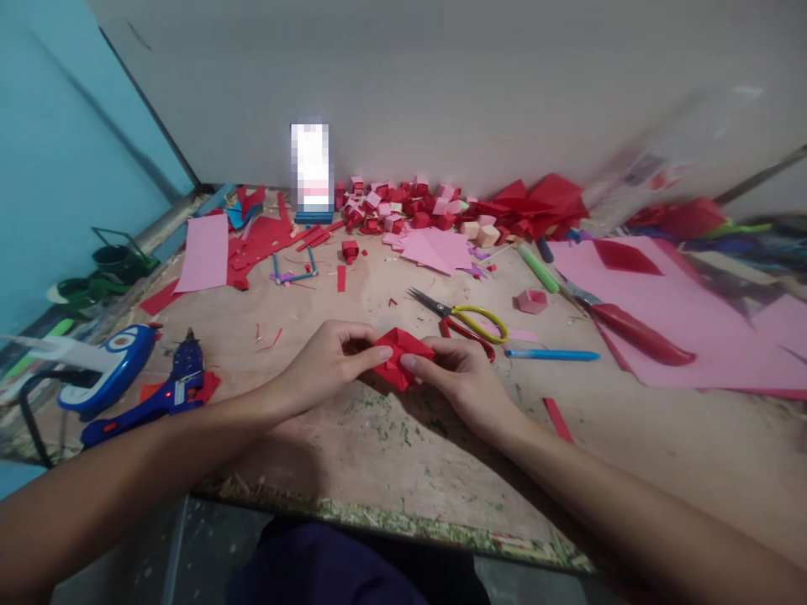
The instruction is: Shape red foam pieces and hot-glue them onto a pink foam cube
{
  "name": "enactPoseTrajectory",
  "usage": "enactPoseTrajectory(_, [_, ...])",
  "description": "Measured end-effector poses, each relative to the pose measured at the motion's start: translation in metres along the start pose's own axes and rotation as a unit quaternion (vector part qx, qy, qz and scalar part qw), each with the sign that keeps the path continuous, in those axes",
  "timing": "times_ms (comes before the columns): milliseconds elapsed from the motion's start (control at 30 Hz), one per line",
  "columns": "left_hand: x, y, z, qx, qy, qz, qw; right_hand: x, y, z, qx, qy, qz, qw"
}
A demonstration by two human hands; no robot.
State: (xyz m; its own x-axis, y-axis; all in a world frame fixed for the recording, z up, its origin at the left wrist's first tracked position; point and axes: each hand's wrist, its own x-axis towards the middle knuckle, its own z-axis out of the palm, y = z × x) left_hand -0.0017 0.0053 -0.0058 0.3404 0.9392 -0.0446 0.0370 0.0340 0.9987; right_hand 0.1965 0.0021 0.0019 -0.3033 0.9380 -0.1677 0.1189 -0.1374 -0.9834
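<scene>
A piece of folded red paper (401, 353) is held between both hands above the table's near middle. My left hand (337, 353) pinches its left side, thumb on top and fingers underneath. On the right side, my right hand (463, 374) grips it the same way, with the thumb pressed near the middle. Creases and small flaps show on the paper's upper face; its underside is hidden. Just beyond my right hand lie scissors (463, 318) with one yellow and one red handle. A blue pen (555, 355) rests to the right of them.
At the left are a blue glue gun (170, 386) and a blue-and-white device (107, 370). A phone (312, 168) stands against the wall beside many small folded paper pieces (403, 206). A red-handled knife (643, 332) lies on pink sheets (712, 336) at right.
</scene>
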Motion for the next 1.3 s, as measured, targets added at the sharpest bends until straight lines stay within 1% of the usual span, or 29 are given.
enactPoseTrajectory(133, [-0.0021,0.0023,0.0007,0.077,0.014,0.04,0.996,0.0018,0.0061,-0.0025,-0.035,-0.011,-0.017,0.999])
enactPoseTrajectory(233, [-0.003,0.0035,0.0014,0.099,0.025,0.06,0.993,0.0031,0.01,-0.0049,-0.075,-0.028,-0.031,0.996])
enactPoseTrajectory(367, [-0.0023,0.0043,0.0014,0.109,0.04,0.073,0.991,0.0022,0.0088,-0.0039,-0.085,-0.056,-0.023,0.995])
enactPoseTrajectory(500, [-0.001,0.0035,-0.0005,0.107,0.047,0.077,0.99,0.0011,0.006,-0.0024,-0.085,-0.06,-0.025,0.994])
enactPoseTrajectory(633, [-0.0002,0.0026,-0.0023,0.079,0.048,0.072,0.993,0.0026,0.0064,-0.0039,-0.066,-0.06,-0.021,0.996])
enactPoseTrajectory(767, [-0.0004,0.0036,-0.0017,0.075,0.054,0.075,0.993,0.0032,0.0088,-0.0051,-0.048,-0.053,-0.024,0.997])
enactPoseTrajectory(967, [-0.0042,0.0057,0.0021,0.109,0.047,0.074,0.99,-0.0009,0.0059,-0.0049,-0.01,-0.047,-0.018,0.999])
enactPoseTrajectory(1067, [-0.0055,0.0053,0.003,0.118,0.05,0.076,0.989,-0.0013,0.0026,-0.0056,0.003,-0.042,-0.039,0.998])
enactPoseTrajectory(1167, [-0.0055,0.0049,0.0027,0.118,0.055,0.073,0.989,0.0002,0.0021,-0.0059,-0.011,-0.022,-0.054,0.998])
enactPoseTrajectory(1300, [-0.0052,0.0064,0.0017,0.103,0.05,0.079,0.99,0.0021,0.0044,-0.0046,-0.028,0.03,-0.058,0.997])
